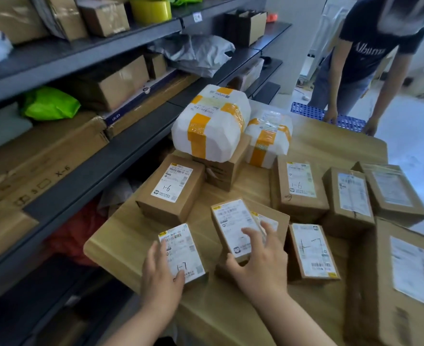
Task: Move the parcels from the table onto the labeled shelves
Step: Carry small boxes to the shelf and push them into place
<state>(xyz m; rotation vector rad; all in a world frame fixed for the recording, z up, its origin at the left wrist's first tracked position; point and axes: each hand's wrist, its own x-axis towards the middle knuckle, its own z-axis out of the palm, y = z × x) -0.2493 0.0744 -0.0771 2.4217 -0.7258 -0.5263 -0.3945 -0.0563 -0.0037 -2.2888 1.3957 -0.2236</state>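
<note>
Several cardboard parcels with white labels lie on the wooden table (121, 248). My left hand (159, 273) grips a small parcel marked 1-7 (183, 248) at the table's near left. My right hand (261, 258) holds another small labelled parcel (231, 223), thumb on its near end and fingers spread over its top. That parcel lies on a flat box (278, 221). Further parcels marked 1-6 (171, 193) (299, 186) and 1-7 (310, 250) lie around. Two white parcels with orange tape (213, 121) (268, 138) stand at the back.
Dark metal shelves (101, 156) run along the left, filled with boxes, a green bag (51, 103) and grey bags. A large box (405, 283) sits at the near right. Another person (370, 58) stands at the table's far end, hands on a blue crate (313, 112).
</note>
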